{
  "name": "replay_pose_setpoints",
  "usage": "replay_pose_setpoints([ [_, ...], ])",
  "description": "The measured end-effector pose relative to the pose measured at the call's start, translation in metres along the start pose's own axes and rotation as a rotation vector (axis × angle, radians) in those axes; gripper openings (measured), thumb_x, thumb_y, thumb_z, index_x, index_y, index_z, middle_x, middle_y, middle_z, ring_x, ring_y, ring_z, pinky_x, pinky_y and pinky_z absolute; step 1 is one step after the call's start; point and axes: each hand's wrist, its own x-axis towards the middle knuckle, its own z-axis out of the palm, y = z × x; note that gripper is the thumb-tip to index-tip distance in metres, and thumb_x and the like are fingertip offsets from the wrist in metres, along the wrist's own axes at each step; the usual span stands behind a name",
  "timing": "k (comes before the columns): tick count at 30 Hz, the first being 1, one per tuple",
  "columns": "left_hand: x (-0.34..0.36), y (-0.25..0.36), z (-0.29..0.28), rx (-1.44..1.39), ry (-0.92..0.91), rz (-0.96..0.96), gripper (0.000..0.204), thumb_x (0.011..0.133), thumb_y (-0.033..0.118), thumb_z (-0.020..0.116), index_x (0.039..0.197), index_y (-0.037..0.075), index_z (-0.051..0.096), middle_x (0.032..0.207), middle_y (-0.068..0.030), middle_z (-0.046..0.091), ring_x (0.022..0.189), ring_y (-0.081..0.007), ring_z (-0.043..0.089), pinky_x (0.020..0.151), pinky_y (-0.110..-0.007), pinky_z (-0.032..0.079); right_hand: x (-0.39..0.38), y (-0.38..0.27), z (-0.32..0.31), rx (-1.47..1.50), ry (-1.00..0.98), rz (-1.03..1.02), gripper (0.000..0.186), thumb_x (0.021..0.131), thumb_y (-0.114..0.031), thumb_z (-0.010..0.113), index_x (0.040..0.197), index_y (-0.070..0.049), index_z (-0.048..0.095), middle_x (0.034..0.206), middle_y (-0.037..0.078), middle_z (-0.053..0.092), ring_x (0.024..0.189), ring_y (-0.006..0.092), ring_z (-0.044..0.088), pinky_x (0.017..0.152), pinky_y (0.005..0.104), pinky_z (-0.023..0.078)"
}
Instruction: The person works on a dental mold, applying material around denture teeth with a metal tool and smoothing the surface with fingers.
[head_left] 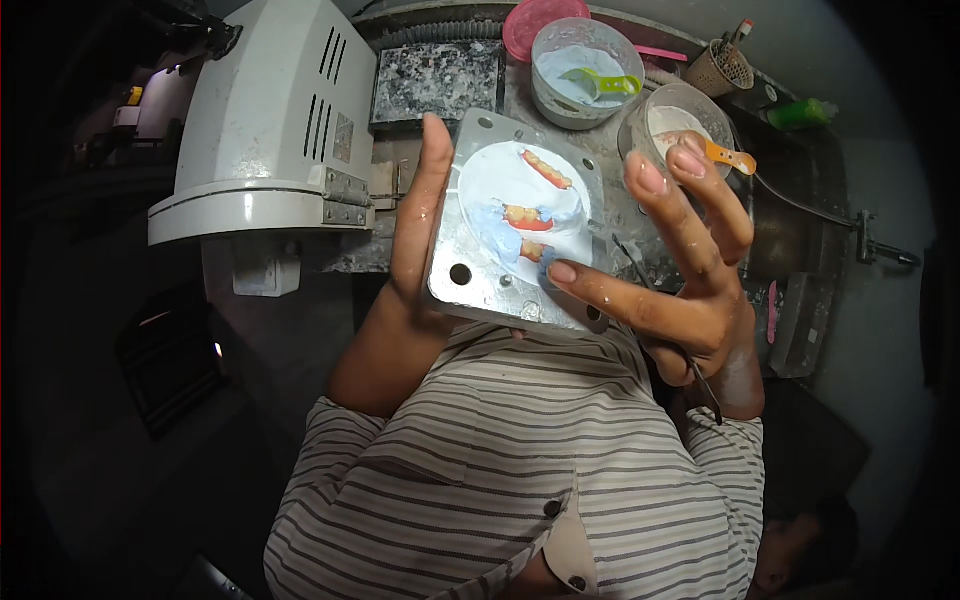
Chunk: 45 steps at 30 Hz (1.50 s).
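My left hand [418,235] holds a square metal denture flask half [478,285], thumb along its left edge and the other fingers mostly hidden beneath. White plaster [490,170] fills its round well. Set in it are a narrow partial denture [546,169] at the top, a second denture piece [530,218] in the middle and a smaller one [533,251] below, with pink bases and tooth-coloured teeth. Blue material surrounds the lower two. My right hand [690,290] touches the blue beside the smallest piece with its index fingertip, while a thin metal hand tool [706,388] lies gripped in its palm.
A white machine housing [265,120] stands at the left. Behind the flask are a stained dark block [440,85], a bowl of blue powder [575,105] with a green scoop, and a bowl of pale powder [640,135] with an orange scoop. A basket [718,70] sits far right.
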Motion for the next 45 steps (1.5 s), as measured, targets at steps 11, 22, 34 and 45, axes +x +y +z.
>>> replay_pose_setpoints([
  [11, -0.002, -0.007, -0.002, 0.018, 0.061, 0.069, 0.084, 0.101, 0.07, 0.033, 0.137, -0.004, 0.052, 0.129, -0.0253, 0.063, 0.11, -0.0373, 0.068, 0.094, -0.05, 0.057, 0.009, -0.005, -0.003, 0.099, -0.031, -0.005, 0.027, 0.082, -0.039, 0.067, 0.098, -0.023, 0.083, 0.148, 0.009, 0.054, 0.143, 0.0315, 0.034, 0.119, 0.0544, 0.032],
  [22, 0.0, -0.016, -0.001, 0.01, 0.123, 0.012, 0.08, 0.103, 0.067, 0.028, 0.141, -0.001, 0.049, 0.129, -0.0206, 0.064, 0.11, -0.0323, 0.068, 0.092, -0.046, 0.058, 0.016, 0.002, -0.006, 0.095, -0.065, -0.161, 0.028, 0.079, -0.037, 0.067, 0.095, -0.02, 0.083, 0.143, 0.006, 0.06, 0.142, 0.0317, 0.035, 0.117, 0.052, 0.033],
  [34, 0.028, 0.005, -0.083, -0.228, -0.49, -0.528, 0.102, 0.085, 0.078, 0.053, 0.155, 0.008, 0.031, 0.132, -0.0365, 0.052, 0.119, -0.0549, 0.055, 0.089, -0.063, 0.054, -0.033, 0.024, -0.042, 0.588, 0.348, 0.539, 0.067, 0.104, -0.042, 0.024, 0.104, 0.014, 0.06, 0.097, 0.02, 0.06, 0.084, 0.022, 0.053, 0.078, 0.0344, 0.04],
  [45, 0.007, -0.007, -0.04, -0.006, 0.167, 0.27, 0.072, 0.101, 0.061, 0.035, 0.153, 0.01, 0.037, 0.156, -0.0237, 0.037, 0.143, -0.0439, 0.038, 0.111, -0.078, 0.025, -0.047, 0.013, -0.025, 0.948, 0.279, 0.544, 0.066, 0.104, -0.054, 0.047, 0.095, 0.008, 0.068, 0.083, 0.02, 0.067, 0.064, 0.0226, 0.068, 0.057, 0.03, 0.056],
])
